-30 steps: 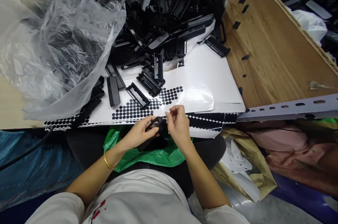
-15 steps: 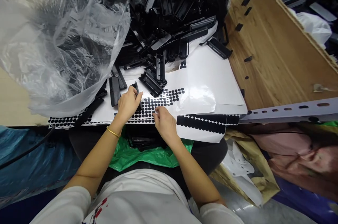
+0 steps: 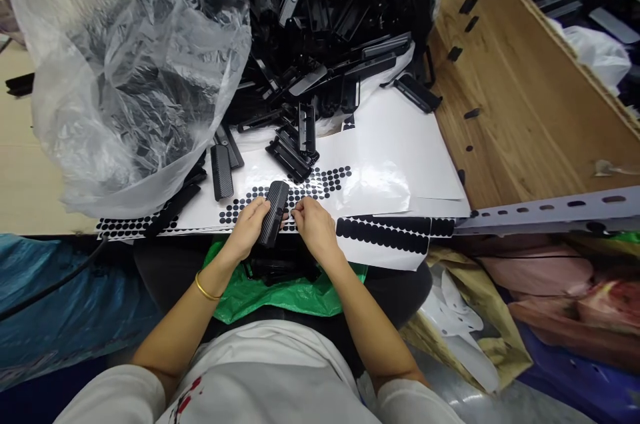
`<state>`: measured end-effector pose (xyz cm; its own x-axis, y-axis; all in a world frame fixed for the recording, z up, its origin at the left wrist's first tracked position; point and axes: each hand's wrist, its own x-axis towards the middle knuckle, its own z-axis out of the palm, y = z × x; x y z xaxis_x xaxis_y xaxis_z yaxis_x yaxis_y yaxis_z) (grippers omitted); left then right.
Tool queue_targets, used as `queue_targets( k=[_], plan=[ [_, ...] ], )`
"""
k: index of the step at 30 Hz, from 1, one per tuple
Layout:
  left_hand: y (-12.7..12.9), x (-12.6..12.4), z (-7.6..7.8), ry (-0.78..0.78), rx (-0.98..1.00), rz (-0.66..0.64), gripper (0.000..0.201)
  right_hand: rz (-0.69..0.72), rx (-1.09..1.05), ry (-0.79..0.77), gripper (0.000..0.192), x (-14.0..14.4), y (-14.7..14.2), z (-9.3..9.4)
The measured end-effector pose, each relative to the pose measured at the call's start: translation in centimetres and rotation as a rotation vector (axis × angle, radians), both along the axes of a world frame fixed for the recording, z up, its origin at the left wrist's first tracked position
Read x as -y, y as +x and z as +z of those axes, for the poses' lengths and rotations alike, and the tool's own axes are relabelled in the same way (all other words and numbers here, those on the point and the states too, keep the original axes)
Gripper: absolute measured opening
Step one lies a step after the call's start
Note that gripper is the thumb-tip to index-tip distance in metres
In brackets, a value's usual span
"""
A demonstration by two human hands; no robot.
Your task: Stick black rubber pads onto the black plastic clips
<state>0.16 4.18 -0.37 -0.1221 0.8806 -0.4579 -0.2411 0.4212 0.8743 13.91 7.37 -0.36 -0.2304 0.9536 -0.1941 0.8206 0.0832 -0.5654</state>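
Observation:
My left hand (image 3: 246,229) is closed on a black plastic part (image 3: 274,213) with a ribbed, carbon-look face turned up. It holds the part tilted over the front edge of the sticker sheet. Close by on the right, my right hand (image 3: 316,229) is pinched. Whatever its fingertips hold, if anything, is too small to make out. Beneath both hands lies a white sheet with rows of round black stickers (image 3: 327,185). A similar black part (image 3: 221,173) rests on the sheet to the left, and open-backed black parts (image 3: 289,159) lie just beyond.
A large heap of black parts (image 3: 330,17) fills the back. Clear plastic bagging (image 3: 150,91) covers the left side. A wooden board (image 3: 520,97) with several stuck black pieces stands on the right. Another sheet of black stickers (image 3: 383,234) overhangs the front edge. Green plastic (image 3: 240,294) lies below.
My left hand has drawn back toward me, lifting a black part from the sheet and bringing it beside my right hand. My right hand stays pinched in nearly the same place.

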Motion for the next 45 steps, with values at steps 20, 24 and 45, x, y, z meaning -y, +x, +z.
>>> queue_targets(
  k=[20, 24, 45],
  plan=[
    [2.0, 0.6, 0.8, 0.016, 0.311, -0.026, 0.029, -0.261, -0.793, -0.195, 0.016, 2.0, 0.7, 1.7],
    [2.2, 0.8, 0.8, 0.038, 0.257, -0.013, 0.028, -0.254, -0.722, -0.124, 0.014, 2.2, 0.5, 1.7],
    [1.0, 0.2, 1.6, -0.016, 0.377, -0.084, 0.015, -0.215, -0.152, 0.371, 0.01, 2.1, 6.3, 2.0]
  ],
)
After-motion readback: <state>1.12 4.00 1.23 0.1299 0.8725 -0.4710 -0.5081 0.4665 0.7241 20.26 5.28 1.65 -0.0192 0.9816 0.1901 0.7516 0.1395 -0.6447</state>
